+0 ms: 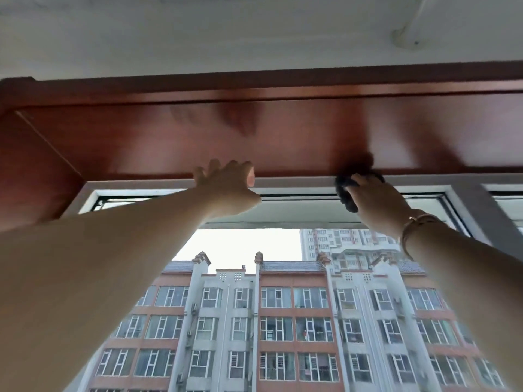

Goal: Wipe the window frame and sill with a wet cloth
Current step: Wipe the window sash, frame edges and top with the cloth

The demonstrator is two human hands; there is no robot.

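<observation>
We inspect the top of the window from below. Our right hand [373,198] grips a dark cloth [347,190], fingers curled round it, and presses it up where the red-brown wooden head [283,137] meets the grey frame [297,183]. Our left hand [226,182] is spread, fingers straight, resting against the lower edge of the wood, well to the left of the cloth; we judge it a brace for balance.

The relation that governs the next stroke: the head and the grey frame both run left to right, and the cloth sits right of centre on that line. Unwiped length appears to lie on either side, the longer run toward the left corner, where the left hand stands in the way. The right hand is the nearer to the cloth's work; the left holds nothing.

Limits of view: much of the cloth is hidden behind the fingers, and its upper edge is blurred against the wood. We cannot tell whether it is wet. The sill is out of view below. A bracelet [416,224] sits on the right wrist.
</observation>
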